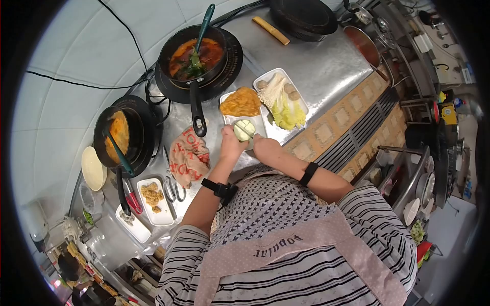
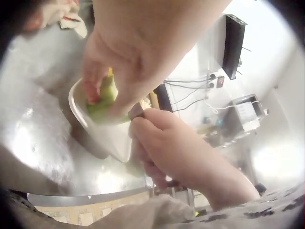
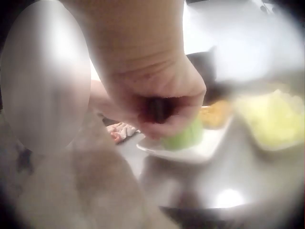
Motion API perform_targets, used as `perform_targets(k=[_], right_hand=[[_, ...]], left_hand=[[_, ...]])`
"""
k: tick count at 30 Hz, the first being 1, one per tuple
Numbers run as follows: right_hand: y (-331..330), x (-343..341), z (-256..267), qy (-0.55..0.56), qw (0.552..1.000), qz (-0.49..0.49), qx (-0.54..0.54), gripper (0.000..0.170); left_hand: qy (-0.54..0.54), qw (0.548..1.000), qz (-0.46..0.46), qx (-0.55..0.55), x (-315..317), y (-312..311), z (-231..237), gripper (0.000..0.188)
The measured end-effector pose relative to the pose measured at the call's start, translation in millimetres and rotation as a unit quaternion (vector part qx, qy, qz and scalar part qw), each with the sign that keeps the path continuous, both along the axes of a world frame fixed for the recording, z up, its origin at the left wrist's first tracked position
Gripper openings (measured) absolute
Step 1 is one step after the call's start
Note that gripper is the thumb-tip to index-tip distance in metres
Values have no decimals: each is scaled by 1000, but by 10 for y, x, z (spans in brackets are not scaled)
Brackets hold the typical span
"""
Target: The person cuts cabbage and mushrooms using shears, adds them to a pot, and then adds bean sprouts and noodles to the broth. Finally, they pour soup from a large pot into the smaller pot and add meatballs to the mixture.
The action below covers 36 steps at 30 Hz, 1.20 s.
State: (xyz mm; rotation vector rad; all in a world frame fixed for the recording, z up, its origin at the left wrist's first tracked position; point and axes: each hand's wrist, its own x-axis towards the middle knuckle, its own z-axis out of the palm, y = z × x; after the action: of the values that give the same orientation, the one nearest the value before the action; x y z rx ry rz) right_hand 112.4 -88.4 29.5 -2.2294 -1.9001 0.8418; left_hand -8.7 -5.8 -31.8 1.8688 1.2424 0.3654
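Observation:
My left hand (image 1: pixel 233 143) grips a thick, pale green vegetable chunk (image 1: pixel 244 127), its round cut face showing crossing lines in the head view. Its green side (image 3: pixel 183 138) shows below the right hand in the right wrist view. In my right hand (image 1: pixel 267 149) is a knife, its dark handle (image 3: pixel 158 109) inside the curled fingers and its thin blade (image 1: pixel 247 132) lying across the chunk's face. Both hands are over the near end of a white tray (image 2: pixel 125 148). A golden fried egg sheet (image 1: pixel 241 103) lies at that tray's far end.
Beside it, a second white tray (image 1: pixel 301 102) holds enoki, mushrooms and lettuce. A pan of red stew (image 1: pixel 176 69) points its handle toward the hands. Left are a pan of orange food (image 1: pixel 118 137), a cloth (image 1: pixel 190 158), scissors (image 1: pixel 173 189) and small white trays (image 1: pixel 162 217).

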Motion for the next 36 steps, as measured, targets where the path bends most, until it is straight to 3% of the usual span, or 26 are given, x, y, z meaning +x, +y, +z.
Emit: perform_targets(k=[7, 10, 14, 19, 23, 28, 29, 31, 32, 36], right_hand=[[134, -87, -283, -7, 999, -25, -31, 20], [73, -54, -160, 45, 993, -59, -91, 20], [-143, 28, -192, -3, 986, -41, -162, 23], [-366, 229, 390, -33, 978, -19, -207, 19], [-235, 131, 422, -29, 999, -4, -43, 15], [-50, -18, 76, 9, 1000, 6, 15, 16], [-42, -40, 69, 2, 1000, 3, 12, 17], [-38, -78, 119, -1, 1000, 16, 11, 18], [-23, -110, 44, -12, 1000, 2, -3, 20], [1, -146, -121, -32, 998, -14, -48, 28]], left_hand=[[0, 1000, 5, 24, 4, 4, -89, 61], [6, 1000, 11, 24, 37, -11, -51, 60], [0, 1000, 15, 13, 41, 22, -101, 62], [-18, 1000, -2, -2, -20, 38, -78, 62], [-39, 997, 16, -67, -44, 2, -21, 62], [-44, 998, -3, 42, -14, -20, -234, 61], [-46, 997, -4, 64, -32, -20, -327, 60], [-81, 995, 30, -58, -21, -34, -336, 55], [-27, 1000, 5, -8, -38, -14, -149, 58], [-46, 998, 22, -40, -20, -46, -185, 63]])
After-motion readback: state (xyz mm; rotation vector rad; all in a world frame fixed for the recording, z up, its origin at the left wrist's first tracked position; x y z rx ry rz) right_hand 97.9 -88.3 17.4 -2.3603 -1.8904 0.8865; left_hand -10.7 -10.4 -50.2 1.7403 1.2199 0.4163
